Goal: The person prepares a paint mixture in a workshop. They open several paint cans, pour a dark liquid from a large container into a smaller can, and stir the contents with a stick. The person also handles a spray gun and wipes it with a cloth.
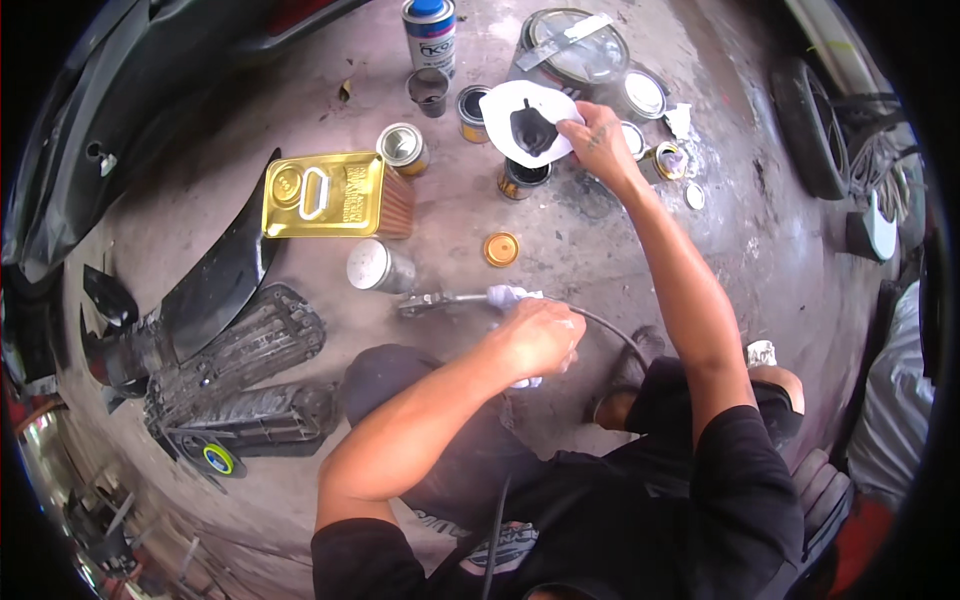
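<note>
My right hand (603, 148) reaches out at the far side, fingers and thumb pinching the edge of a white paper strainer (497, 112) stained with black paint in its middle. Just below the strainer stands an open can of black paint (524, 178), partly hidden by it. Closer to my body, my left hand (545, 337) is closed around a crumpled whitish cloth (512, 297), which sticks out on both sides of the fist. A thin metal tool (432, 302) on a dark hose (610, 328) lies just beyond that fist; its kind is hard to tell.
Beyond my left hand are an orange-gold lid (501, 250), a white-topped can (370, 265) and a gold rectangular tin (325, 195). Around the strainer stand a dark cup (429, 92), a blue-capped can (430, 40) and a large paint tin (585, 48). Black plastic vehicle parts (235, 350) lie left.
</note>
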The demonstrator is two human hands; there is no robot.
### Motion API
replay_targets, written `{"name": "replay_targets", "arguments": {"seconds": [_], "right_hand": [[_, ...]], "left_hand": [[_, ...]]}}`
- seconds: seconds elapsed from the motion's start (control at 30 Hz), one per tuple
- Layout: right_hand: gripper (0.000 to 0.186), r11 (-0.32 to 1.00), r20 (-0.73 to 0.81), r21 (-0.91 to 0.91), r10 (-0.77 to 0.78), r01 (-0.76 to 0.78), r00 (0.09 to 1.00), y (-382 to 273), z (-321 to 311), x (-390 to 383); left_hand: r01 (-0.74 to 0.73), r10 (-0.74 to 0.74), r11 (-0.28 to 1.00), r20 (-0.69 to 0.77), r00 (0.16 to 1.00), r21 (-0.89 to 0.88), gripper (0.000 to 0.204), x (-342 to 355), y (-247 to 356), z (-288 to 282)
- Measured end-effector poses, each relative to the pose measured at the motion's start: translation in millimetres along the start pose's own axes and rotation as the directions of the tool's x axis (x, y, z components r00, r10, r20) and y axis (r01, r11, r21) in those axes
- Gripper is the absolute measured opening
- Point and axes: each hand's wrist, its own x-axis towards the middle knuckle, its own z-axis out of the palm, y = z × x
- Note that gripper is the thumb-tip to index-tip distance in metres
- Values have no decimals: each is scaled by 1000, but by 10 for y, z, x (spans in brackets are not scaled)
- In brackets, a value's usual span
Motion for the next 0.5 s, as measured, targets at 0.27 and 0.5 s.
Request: {"name": "replay_targets", "arguments": {"seconds": [0.27, 0.5], "right_hand": [[48, 994, 120, 20, 104, -107, 987, 124, 51, -224], [68, 976, 10, 183, 120, -120, 993, 286, -137, -395]], "left_hand": [[119, -119, 993, 19, 993, -2, 31, 176, -114, -18], [271, -270, 962, 44, 962, -11, 37, 287, -259, -74]]}}
